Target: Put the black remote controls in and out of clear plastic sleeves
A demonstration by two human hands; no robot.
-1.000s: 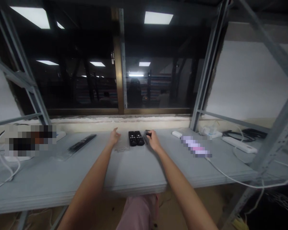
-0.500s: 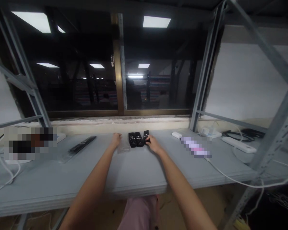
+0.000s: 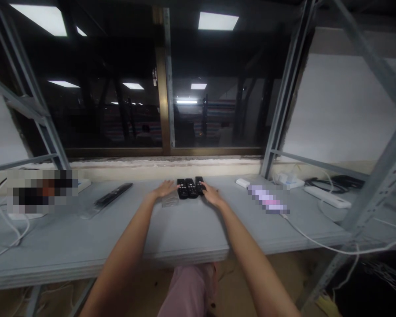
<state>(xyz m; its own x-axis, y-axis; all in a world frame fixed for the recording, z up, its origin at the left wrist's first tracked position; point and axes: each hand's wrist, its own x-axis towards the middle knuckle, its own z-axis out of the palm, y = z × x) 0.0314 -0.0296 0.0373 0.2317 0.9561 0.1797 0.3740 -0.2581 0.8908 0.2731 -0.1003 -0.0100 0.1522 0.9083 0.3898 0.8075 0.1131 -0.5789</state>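
Note:
Three black remotes stand side by side on the grey shelf (image 3: 188, 229): a left one (image 3: 182, 189), a middle one (image 3: 192, 188) and a right one (image 3: 200, 185). My left hand (image 3: 164, 188) is spread beside the left remote, holding nothing. My right hand (image 3: 211, 193) has its fingers apart, with fingertips touching the lower right part of the right remote. A clear plastic wrapper (image 3: 170, 201) lies just below my left hand. Farther left is another black remote (image 3: 114, 196), partly in clear plastic.
At right lie a white adapter (image 3: 243, 183), a blurred phone-like object (image 3: 268, 200) with a white cable, and a white power strip (image 3: 327, 197). Blurred items and cables sit at far left. Metal uprights and a window stand behind.
The right remote has come closer to the middle one and is now nearly parallel to it. My left hand has opened out toward the left remote. My right hand's fingers have spread.

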